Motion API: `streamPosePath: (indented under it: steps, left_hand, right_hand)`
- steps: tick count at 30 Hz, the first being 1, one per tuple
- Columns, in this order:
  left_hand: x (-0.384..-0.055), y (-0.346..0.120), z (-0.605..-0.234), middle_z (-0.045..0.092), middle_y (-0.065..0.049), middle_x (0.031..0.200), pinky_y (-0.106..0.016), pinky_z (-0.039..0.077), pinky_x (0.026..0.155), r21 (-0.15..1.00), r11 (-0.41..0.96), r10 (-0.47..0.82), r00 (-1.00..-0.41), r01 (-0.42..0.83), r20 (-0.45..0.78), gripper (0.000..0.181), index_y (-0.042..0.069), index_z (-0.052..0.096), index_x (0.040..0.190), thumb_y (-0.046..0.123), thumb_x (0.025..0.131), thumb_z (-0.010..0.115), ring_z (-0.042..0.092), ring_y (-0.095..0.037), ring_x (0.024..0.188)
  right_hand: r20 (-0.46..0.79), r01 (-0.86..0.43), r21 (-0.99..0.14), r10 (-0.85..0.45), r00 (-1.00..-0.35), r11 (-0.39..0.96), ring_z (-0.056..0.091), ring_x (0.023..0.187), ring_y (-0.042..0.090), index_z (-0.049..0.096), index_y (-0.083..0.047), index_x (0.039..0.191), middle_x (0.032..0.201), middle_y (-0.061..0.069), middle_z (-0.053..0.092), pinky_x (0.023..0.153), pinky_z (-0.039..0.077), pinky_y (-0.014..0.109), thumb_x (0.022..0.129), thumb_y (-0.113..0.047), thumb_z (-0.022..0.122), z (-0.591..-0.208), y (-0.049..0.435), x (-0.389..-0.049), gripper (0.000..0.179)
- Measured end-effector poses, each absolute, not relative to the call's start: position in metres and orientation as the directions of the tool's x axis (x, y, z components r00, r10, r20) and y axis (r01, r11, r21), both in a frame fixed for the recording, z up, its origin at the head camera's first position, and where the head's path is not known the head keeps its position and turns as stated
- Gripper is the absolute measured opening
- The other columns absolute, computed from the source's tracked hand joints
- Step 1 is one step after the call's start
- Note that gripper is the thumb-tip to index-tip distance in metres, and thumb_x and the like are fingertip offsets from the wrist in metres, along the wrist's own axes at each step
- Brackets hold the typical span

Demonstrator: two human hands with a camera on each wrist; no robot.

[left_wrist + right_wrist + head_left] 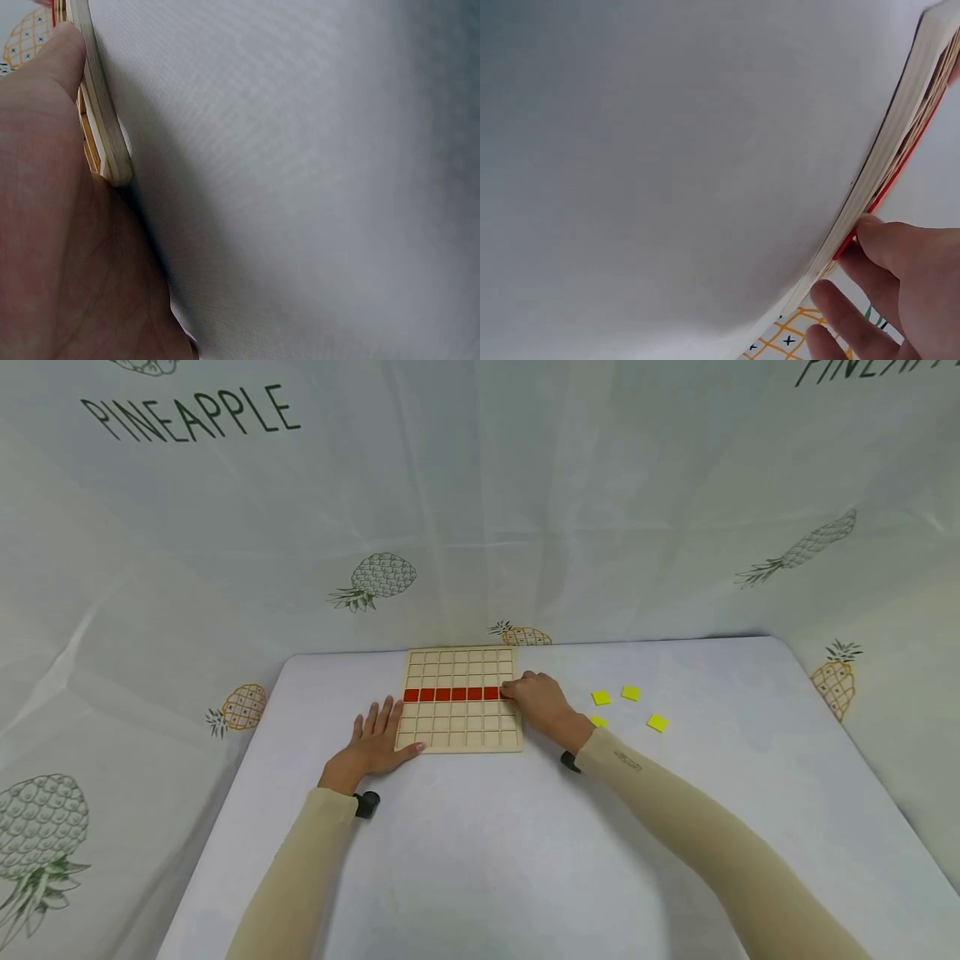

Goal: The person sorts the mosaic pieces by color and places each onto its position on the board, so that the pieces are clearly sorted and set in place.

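A wooden grid board (pixel 459 724) lies flat near the far edge of the table, with a row of red square tiles (pixel 459 694) across its middle. At its left side, my left hand (pixel 373 745) rests with fingers spread, the thumb touching the board's near left corner. My right hand (pixel 542 700) is at the right end of the red row. In the right wrist view, thumb and finger pinch a red tile (pixel 844 246) at the board's edge. The fingers mostly hide that tile in the head view.
Several yellow square tiles (pixel 631 693) lie loose on the white table (pixel 480 852) to the right of the board, one partly behind the right wrist. A pale curtain (pixel 600 485) printed with pineapples hangs behind the table and at both sides.
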State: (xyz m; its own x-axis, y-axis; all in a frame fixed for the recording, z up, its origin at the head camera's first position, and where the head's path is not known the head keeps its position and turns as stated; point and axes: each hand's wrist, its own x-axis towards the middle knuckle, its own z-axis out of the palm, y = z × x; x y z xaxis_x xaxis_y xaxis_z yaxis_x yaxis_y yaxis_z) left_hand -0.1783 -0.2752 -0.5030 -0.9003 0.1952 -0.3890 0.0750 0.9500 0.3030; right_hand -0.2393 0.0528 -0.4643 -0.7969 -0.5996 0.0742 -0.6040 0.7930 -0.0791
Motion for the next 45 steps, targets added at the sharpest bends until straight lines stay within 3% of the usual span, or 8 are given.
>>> streamPosePath:
  steps: [10, 17, 30, 38, 45]
  left_hand:
    - [-0.177, -0.277, -0.503, -0.016, -0.021, 0.175, -0.064, -0.011, 0.126, 0.315, 0.946, 0.201, -0.902, 0.077, -0.383, 0.104, 0.003, -0.010, 0.168, 0.061, 0.106, 0.049, -0.016, -0.045, 0.161]
    - [-0.177, -0.278, -0.502, -0.017, -0.021, 0.175, -0.064, -0.011, 0.126, 0.304, 0.949, 0.198, -0.899, 0.076, -0.391, 0.104, 0.003, -0.011, 0.168, 0.061, 0.106, 0.049, -0.016, -0.045, 0.161]
    - [-0.180, -0.277, -0.501, -0.017, -0.021, 0.175, -0.065, -0.010, 0.126, 0.308, 0.948, 0.203, -0.897, 0.080, -0.393, 0.103, 0.002, -0.011, 0.167, 0.059, 0.107, 0.048, -0.016, -0.046, 0.161]
    - [-0.180, -0.276, -0.504, -0.017, -0.021, 0.175, -0.066, -0.009, 0.126, 0.306, 0.948, 0.209, -0.898, 0.089, -0.387, 0.104, 0.002, -0.011, 0.168, 0.061, 0.106, 0.049, -0.015, -0.046, 0.161]
    - [-0.177, -0.275, -0.501, -0.017, -0.023, 0.175, -0.065, -0.012, 0.126, 0.321, 0.944, 0.209, -0.900, 0.083, -0.382, 0.104, 0.001, -0.011, 0.167, 0.059, 0.106, 0.050, -0.017, -0.046, 0.160]
  right_hand:
    - [0.083, -0.659, -0.097, -0.653, -0.753, 0.746, 0.061, 0.137, 0.033, 0.065, -0.004, 0.143, 0.152, 0.013, 0.059, 0.112, 0.050, 0.047, 0.105, -0.003, 0.064, -0.470, 0.066, -0.226, 0.039]
    - [0.156, -0.652, -0.138, -0.634, -0.757, 0.745, 0.062, 0.134, 0.035, 0.072, -0.008, 0.136, 0.148, 0.014, 0.063, 0.112, 0.049, 0.051, 0.102, -0.008, 0.070, -0.467, 0.080, -0.213, 0.034]
    - [0.175, -0.554, -0.149, -0.529, -0.830, 0.819, 0.063, 0.131, 0.039, 0.067, -0.001, 0.140, 0.147, 0.017, 0.063, 0.110, 0.048, 0.055, 0.095, -0.017, 0.082, -0.461, 0.137, -0.194, 0.050]
    - [0.178, -0.511, -0.159, -0.484, -0.857, 0.845, 0.063, 0.128, 0.041, 0.068, 0.000, 0.139, 0.144, 0.018, 0.066, 0.109, 0.048, 0.060, 0.093, -0.017, 0.083, -0.467, 0.179, -0.185, 0.051]
    - [0.181, -0.497, -0.168, -0.469, -0.864, 0.851, 0.067, 0.120, 0.041, 0.072, 0.000, 0.132, 0.130, 0.020, 0.073, 0.103, 0.051, 0.059, 0.089, -0.010, 0.086, -0.467, 0.195, -0.176, 0.047]
